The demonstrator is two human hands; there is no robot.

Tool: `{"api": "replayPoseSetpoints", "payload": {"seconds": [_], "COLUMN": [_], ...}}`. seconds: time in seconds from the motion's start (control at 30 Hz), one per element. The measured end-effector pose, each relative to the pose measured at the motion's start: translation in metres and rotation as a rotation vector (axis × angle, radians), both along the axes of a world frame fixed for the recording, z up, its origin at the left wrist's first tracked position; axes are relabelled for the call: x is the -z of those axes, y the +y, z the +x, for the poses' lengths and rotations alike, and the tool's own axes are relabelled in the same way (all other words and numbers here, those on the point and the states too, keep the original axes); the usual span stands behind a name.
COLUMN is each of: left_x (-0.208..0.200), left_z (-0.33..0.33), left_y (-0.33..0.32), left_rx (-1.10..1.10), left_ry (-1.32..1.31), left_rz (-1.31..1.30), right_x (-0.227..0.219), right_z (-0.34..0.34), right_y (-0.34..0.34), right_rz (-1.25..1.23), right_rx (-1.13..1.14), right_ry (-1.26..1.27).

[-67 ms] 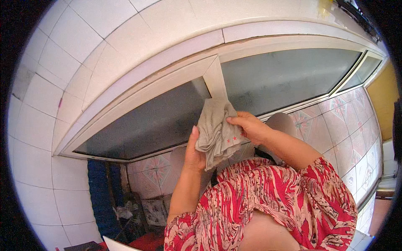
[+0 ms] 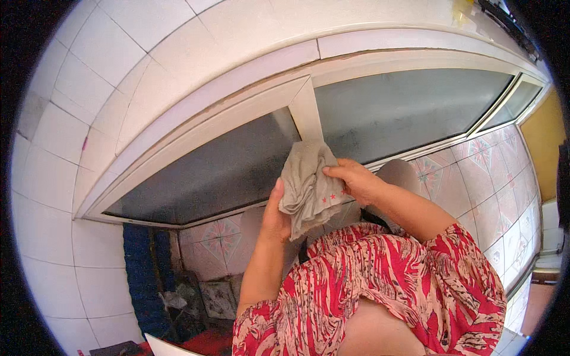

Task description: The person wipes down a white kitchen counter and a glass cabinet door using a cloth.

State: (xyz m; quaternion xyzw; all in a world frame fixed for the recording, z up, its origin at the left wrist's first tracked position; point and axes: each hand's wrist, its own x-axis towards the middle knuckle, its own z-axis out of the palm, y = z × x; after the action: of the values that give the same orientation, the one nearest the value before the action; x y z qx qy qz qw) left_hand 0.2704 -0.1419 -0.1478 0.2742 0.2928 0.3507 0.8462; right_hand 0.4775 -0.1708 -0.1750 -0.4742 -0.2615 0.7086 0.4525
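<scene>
Between my two hands is a bunched, folded grey cloth (image 2: pixel 307 178) with small red stars near its lower right edge. My left hand (image 2: pixel 276 210) grips it from the left side, thumb pointing up along the folds and the other fingers hidden behind it. On the right, my right hand (image 2: pixel 356 181) pinches the cloth with the thumb on top and the fingers tucked underneath. The cloth hangs in front of the frame of a low cabinet with dark glass doors (image 2: pixel 412 110).
A tiled counter (image 2: pixel 249 35) curves above the cabinet. White wall tiles (image 2: pixel 50 190) rise at the left. Patterned floor tiles (image 2: pixel 475 172) lie below and to the right. A blue object (image 2: pixel 142 273) and dark clutter stand at the lower left. A yellow panel (image 2: pixel 543 148) is at the far right.
The cloth and both hands have shifted very slightly in the picture, and the grip is the same.
</scene>
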Motion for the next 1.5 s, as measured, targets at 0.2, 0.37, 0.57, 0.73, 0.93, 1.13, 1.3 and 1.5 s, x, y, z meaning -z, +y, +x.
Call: {"api": "replayPoseSetpoints", "payload": {"seconds": [0.2,0.37,0.57,0.73,0.93,1.13,1.3,1.5], "left_x": [0.029,0.031,0.017,-0.001,-0.015,-0.009,-0.041,-0.109], "left_z": [-0.013,-0.011,-0.021,-0.013,0.004,0.020,0.032,0.009], "left_y": [0.009,0.016,0.033,0.031,0.024,0.014,0.013,0.028], "left_rx": [0.078,-0.123,-0.035,0.000,0.024,-0.021,0.150,-0.489], "left_ry": [0.393,0.411,0.513,0.545,0.182,0.114,0.361,0.631], "left_rz": [0.144,0.353,0.498,0.545,0.221,0.166,0.225,1.286], "right_x": [-0.002,0.003,-0.001,-0.013,0.006,-0.016,0.034,0.012], "right_z": [0.004,0.008,0.035,0.038,0.032,-0.007,0.005,0.052], "right_y": [-0.005,-0.011,-0.013,-0.011,-0.007,-0.028,-0.015,-0.031], "right_rz": [-0.001,0.042,0.169,0.121,0.481,0.927,0.298,-0.093], "right_rx": [0.074,0.010,-0.085,0.001,0.152,-0.018,0.175,0.410], "right_ry": [0.176,0.069,-0.376,-0.335,-0.869,-0.921,-0.322,-0.019]}}
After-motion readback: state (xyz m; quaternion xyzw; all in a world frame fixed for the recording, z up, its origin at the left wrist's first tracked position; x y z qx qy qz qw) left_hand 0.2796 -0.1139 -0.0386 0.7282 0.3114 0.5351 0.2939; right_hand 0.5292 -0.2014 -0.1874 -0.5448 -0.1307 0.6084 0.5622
